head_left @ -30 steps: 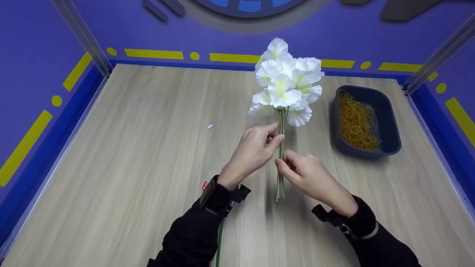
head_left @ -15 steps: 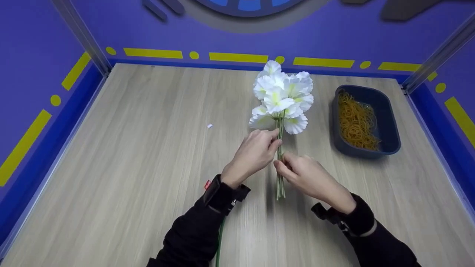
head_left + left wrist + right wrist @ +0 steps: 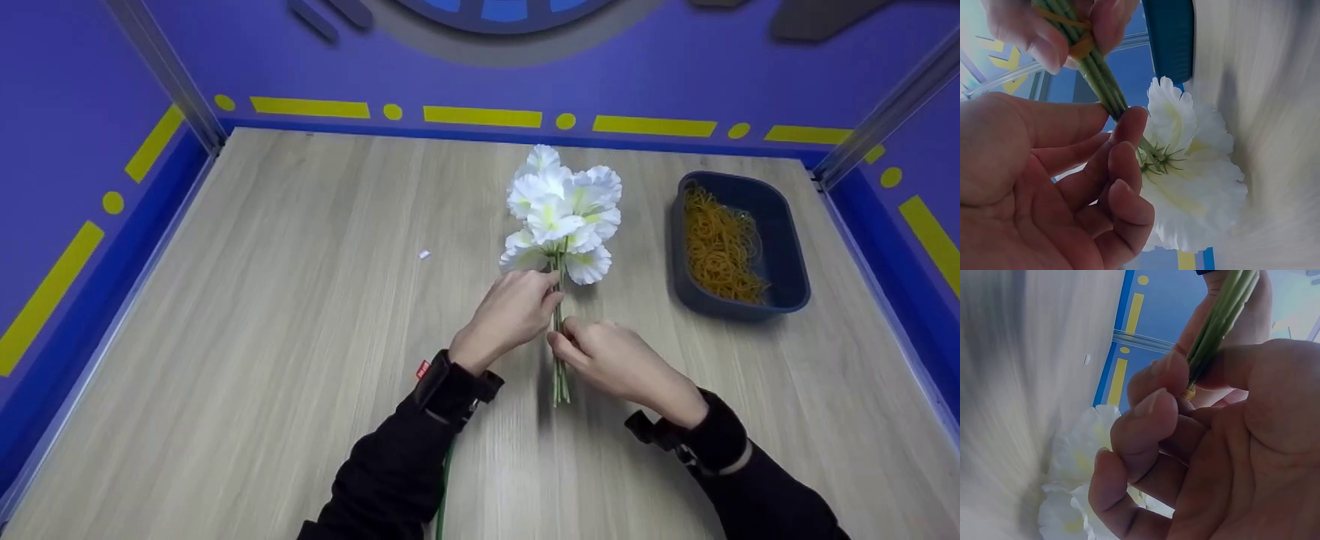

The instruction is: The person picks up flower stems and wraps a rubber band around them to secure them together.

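Observation:
A bunch of white artificial flowers (image 3: 555, 206) with yellow-tinted petals points toward the back wall in the head view. Just under the blooms, my left hand (image 3: 511, 315) pinches the green stems (image 3: 1100, 84) between thumb and fingers. Lower down, my right hand (image 3: 622, 364) pinches the same stems, whose cut ends stick out below it. A tan rubber band (image 3: 1081, 46) is wound round the stems at the right hand's fingertips in the left wrist view. In the right wrist view only a bit of the rubber band (image 3: 1189, 392) shows between the fingers.
To the right stands a dark plastic tub (image 3: 787, 262) holding a heap of yellow rubber bands (image 3: 716, 255). A tiny white scrap (image 3: 425, 255) lies left of the flowers. A green stem (image 3: 444, 487) shows beside the left sleeve. Blue walls (image 3: 480, 82) border the wooden table (image 3: 300, 300).
Both hands have lowered the bunch toward me and slightly left, so the blooms now appear over the table instead of against the back wall. The grip on the stems stays the same.

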Action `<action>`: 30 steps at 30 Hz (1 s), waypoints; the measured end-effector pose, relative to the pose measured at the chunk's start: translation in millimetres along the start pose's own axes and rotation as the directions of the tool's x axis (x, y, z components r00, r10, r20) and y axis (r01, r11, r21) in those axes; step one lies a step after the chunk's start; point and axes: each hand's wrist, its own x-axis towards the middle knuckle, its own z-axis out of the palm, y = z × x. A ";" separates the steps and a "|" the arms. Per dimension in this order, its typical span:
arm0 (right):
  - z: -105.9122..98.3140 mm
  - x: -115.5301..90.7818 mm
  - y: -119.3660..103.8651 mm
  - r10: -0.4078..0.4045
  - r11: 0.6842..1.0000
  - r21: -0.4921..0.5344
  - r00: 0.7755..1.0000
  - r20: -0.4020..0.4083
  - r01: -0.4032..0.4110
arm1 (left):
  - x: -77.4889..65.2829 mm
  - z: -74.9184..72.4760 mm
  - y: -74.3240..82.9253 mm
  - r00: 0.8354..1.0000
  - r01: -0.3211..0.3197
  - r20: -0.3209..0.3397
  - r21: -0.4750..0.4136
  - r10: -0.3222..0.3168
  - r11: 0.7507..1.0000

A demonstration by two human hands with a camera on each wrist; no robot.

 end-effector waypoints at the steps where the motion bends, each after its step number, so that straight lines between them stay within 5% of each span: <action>1: 0.9 0.2 0.3 0.003 1.000 -0.009 1.000 0.008 -0.003 | 0.1 0.5 -0.9 1.000 0.008 0.008 -0.004 -0.008 1.000; 13: 12.9 2.6 5.5 0.036 0.997 -0.075 0.989 0.142 -0.025 | 2.6 11.2 -10.2 0.993 0.064 0.090 0.082 -0.071 0.995; 21: 20.8 0.2 5.8 0.004 0.988 -0.152 0.975 0.222 0.031 | 4.0 17.0 -11.8 0.966 0.107 0.216 0.154 -0.139 0.982; 30: 29.8 0.5 7.3 0.048 0.980 -0.200 0.970 0.238 0.000 | 4.1 23.9 -11.6 0.951 0.096 0.264 0.245 -0.161 0.965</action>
